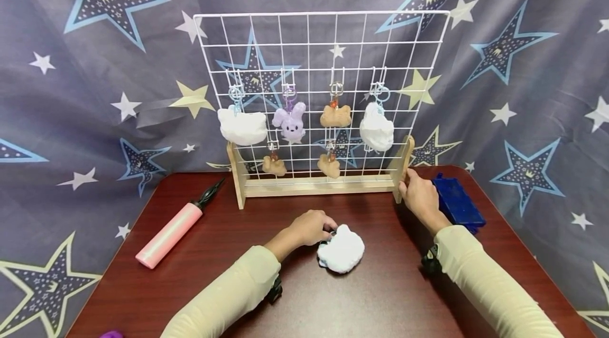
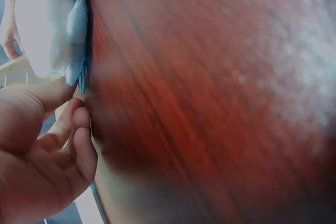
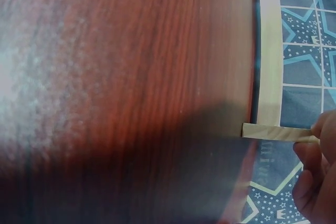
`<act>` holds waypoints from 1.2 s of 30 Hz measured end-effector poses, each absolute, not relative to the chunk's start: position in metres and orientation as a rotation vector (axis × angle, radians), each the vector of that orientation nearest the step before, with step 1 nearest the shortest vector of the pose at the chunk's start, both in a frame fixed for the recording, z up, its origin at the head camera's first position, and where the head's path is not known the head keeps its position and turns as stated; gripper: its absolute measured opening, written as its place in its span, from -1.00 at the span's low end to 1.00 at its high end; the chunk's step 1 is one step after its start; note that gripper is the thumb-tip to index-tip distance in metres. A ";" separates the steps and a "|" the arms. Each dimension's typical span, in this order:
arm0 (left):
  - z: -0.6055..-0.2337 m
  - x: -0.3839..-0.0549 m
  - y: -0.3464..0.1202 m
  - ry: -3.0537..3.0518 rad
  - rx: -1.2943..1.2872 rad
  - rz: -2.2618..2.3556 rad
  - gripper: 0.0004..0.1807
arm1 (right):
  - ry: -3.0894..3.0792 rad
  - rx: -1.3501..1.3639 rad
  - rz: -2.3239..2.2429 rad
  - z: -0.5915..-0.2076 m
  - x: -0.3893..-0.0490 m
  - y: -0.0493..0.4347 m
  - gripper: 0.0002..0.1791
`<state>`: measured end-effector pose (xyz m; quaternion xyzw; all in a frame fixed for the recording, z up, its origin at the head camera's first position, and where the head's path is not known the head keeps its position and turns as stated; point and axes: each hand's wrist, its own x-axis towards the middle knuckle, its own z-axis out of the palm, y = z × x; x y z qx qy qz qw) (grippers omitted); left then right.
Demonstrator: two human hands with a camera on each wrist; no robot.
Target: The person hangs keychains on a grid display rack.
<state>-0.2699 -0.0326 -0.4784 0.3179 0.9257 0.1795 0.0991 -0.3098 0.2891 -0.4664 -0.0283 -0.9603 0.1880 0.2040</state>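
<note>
A fluffy white plush keychain lies on the table in front of the rack. My left hand is at its left edge, thumb and forefinger pinching it by the light-blue ring. Farther right, my right hand grips the wooden side foot of the white wire grid rack. In the right wrist view that foot sits between thumb and fingers. On the rack hang white plush charms, a purple bunny charm and several tan charms.
At the table's left lies a pink hand pump with a black nozzle. A blue plastic case is beside my right forearm. Something purple shows at the lower left edge. A star-patterned cloth hangs behind the table.
</note>
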 end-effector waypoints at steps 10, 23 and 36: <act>-0.474 -0.270 -0.029 2.698 0.966 0.448 -0.70 | -2.680 -0.067 0.514 -0.465 -0.309 0.290 -0.60; -0.467 -0.270 -0.018 2.690 0.889 0.324 -0.79 | -2.672 -0.061 0.520 -0.467 -0.311 0.289 -0.61; -0.463 -0.265 -0.024 2.777 0.841 0.390 -0.79 | -2.673 -0.050 0.515 -0.467 -0.311 0.291 -0.64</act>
